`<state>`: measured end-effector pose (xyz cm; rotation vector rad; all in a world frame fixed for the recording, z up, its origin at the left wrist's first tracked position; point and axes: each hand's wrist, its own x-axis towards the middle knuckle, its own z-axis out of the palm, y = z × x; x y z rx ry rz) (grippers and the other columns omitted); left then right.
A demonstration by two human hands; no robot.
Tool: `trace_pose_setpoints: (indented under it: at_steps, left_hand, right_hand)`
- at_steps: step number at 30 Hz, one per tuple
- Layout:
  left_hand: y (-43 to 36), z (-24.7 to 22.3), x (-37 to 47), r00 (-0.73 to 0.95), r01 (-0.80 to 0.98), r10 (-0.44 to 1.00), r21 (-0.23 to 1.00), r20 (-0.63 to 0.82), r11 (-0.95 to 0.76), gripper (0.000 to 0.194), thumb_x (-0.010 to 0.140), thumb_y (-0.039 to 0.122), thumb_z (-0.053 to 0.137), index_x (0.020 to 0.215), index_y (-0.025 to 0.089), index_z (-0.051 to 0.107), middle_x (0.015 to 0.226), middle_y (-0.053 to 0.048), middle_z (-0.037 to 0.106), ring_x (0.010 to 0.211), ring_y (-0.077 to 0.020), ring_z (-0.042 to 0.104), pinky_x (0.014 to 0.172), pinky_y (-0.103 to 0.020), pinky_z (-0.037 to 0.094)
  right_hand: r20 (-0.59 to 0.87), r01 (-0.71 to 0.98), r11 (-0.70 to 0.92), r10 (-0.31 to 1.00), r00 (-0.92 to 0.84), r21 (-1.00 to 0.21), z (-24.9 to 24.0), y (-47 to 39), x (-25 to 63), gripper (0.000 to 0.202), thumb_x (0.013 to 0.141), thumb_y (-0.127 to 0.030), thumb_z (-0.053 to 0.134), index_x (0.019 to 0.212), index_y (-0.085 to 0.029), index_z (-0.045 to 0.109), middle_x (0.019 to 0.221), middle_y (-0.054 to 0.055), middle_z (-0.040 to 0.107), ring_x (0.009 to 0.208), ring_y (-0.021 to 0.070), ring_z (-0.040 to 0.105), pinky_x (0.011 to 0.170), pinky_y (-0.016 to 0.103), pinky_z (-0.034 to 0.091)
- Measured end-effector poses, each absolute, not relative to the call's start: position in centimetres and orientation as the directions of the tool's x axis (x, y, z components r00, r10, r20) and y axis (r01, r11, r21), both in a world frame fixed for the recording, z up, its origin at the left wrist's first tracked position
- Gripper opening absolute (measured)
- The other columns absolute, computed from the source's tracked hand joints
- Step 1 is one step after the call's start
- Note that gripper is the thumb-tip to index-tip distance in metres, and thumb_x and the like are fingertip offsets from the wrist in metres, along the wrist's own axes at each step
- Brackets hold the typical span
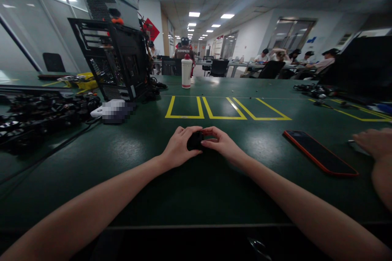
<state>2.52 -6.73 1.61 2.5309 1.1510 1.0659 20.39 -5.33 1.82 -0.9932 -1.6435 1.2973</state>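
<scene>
Just above the green tabletop (pixel 183 195), near its middle, a small black rounded object (pixel 195 141) sits between my two hands; its kind is hard to make out. My left hand (pixel 180 144) curls around its left side, thumb below and fingers above. From the right, the thumb and fingertips of my right hand (pixel 221 142) pinch its edge. The palms hide part of the object. Beyond the hands, yellow tape outlines (pixel 185 117) mark the table surface.
An orange-edged phone (pixel 320 153) lies to the right, beside another person's hand (pixel 375 142). A white bottle (pixel 186 74) stands at the back. On the left are an open computer case (pixel 122 57), a white device (pixel 112 108) and tangled black cables (pixel 45 118). Several people sit farther off.
</scene>
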Motion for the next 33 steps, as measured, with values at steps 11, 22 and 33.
trace_pose_setpoints:
  at_steps: [11, 22, 33]
  left_hand:
    - [-6.63, 1.56, 2.56, 0.456, 0.592, 0.701, 0.402, 0.548, -0.699, 0.058, 0.066, 0.024, 0.068, 0.118, 0.023, 0.041, 0.115, -0.003, 0.053, 0.094, -0.0212, 0.047, 0.082, -0.035, 0.038]
    - [-6.7, 1.69, 2.62, 0.453, 0.592, 0.704, 0.405, 0.548, -0.696, 0.059, 0.066, 0.023, 0.068, 0.118, 0.023, 0.041, 0.115, -0.003, 0.053, 0.096, -0.0216, 0.048, 0.083, -0.036, 0.038]
    - [-6.7, 1.62, 2.5, 0.461, 0.59, 0.695, 0.395, 0.551, -0.704, 0.058, 0.066, 0.024, 0.068, 0.118, 0.023, 0.041, 0.116, -0.003, 0.053, 0.094, -0.0214, 0.047, 0.082, -0.036, 0.038]
  right_hand:
    - [0.122, 0.161, 0.201, 0.907, -0.404, -0.966, 1.72, -5.42, 20.75, 0.031, 0.067, -0.025, 0.065, 0.096, -0.021, 0.052, 0.093, 0.003, 0.059, 0.088, 0.0178, 0.057, 0.077, 0.036, 0.047]
    - [0.125, 0.119, 0.18, 0.921, -0.369, -0.976, 1.48, -5.08, 20.31, 0.034, 0.065, -0.021, 0.066, 0.096, -0.019, 0.053, 0.1, 0.005, 0.057, 0.089, 0.0167, 0.058, 0.083, 0.037, 0.045]
    - [0.092, 0.132, 0.157, 0.911, -0.401, -0.979, 1.76, -5.57, 20.45, 0.028, 0.069, -0.029, 0.063, 0.094, -0.022, 0.05, 0.095, 0.004, 0.057, 0.085, 0.0177, 0.058, 0.075, 0.039, 0.048]
